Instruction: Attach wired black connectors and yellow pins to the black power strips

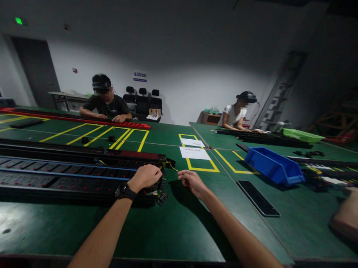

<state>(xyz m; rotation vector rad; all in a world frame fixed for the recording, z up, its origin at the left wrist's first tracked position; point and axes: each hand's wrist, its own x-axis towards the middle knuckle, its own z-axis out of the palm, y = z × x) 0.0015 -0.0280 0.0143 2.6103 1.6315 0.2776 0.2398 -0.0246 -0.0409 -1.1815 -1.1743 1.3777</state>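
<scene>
Long black socket strips (83, 184) lie side by side on the green table, running in from the left. My left hand (145, 176), with a dark watch at the wrist, is bent over the right end of these strips. Its fingers are curled down on that end and their tips are partly hidden. Just right of the end, my right hand (191, 180) pinches the tip of a short yellow wire (173, 167) between thumb and forefinger. The wire comes out of the strip's end. A small black connector piece (162, 198) hangs at the near corner.
Right of my hands are a phone (258, 198), a blue bin (273, 167) and another person's arm (351, 211). White paper sheets (194, 153) lie ahead. Across the table two people (107, 104) work, near a red strip (136, 125) and a green tray (303, 135).
</scene>
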